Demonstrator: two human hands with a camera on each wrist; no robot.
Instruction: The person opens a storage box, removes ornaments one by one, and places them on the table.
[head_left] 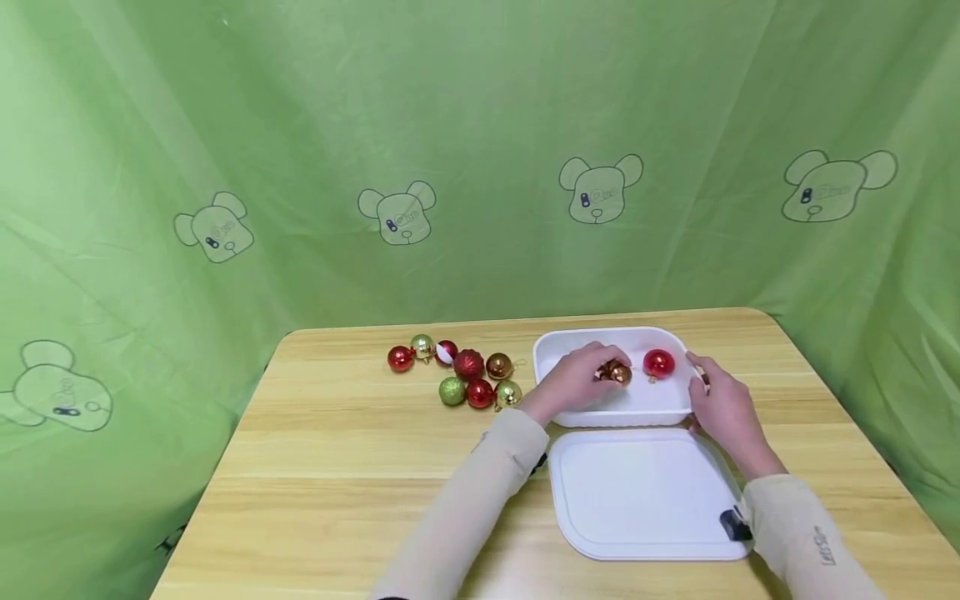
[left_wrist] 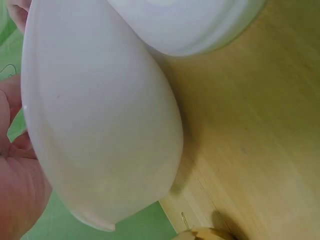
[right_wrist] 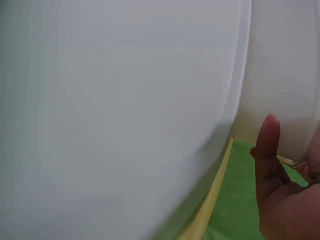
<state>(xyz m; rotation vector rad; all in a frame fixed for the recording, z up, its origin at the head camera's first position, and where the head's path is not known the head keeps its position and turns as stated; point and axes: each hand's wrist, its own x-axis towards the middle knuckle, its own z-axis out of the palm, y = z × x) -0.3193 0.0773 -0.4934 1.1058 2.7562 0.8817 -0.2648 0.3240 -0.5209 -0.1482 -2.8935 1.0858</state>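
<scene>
My left hand [head_left: 577, 377] reaches over the near wall of a white plastic box [head_left: 551, 343], its fingers curled round a bronze Christmas ball [head_left: 619, 372]. Part of that ball is hidden by the fingers. To its right in the box lies a shiny red Christmas ball [head_left: 658, 363]. At the box's right end my right hand [head_left: 723, 408] grips the rim, with the thumb [right_wrist: 269, 135] against the outer wall in the right wrist view. In the left wrist view, the box's wall [left_wrist: 105, 115] hides the left fingertips.
Left of the box lie several red, green and gold Christmas balls, among them a matte dark red one [head_left: 468, 365] and a glittery green one [head_left: 452, 391]. A flat white lid [head_left: 645, 492] lies on the wooden table [head_left: 337, 467] in front of the box. Green curtains [head_left: 480, 275] hang behind.
</scene>
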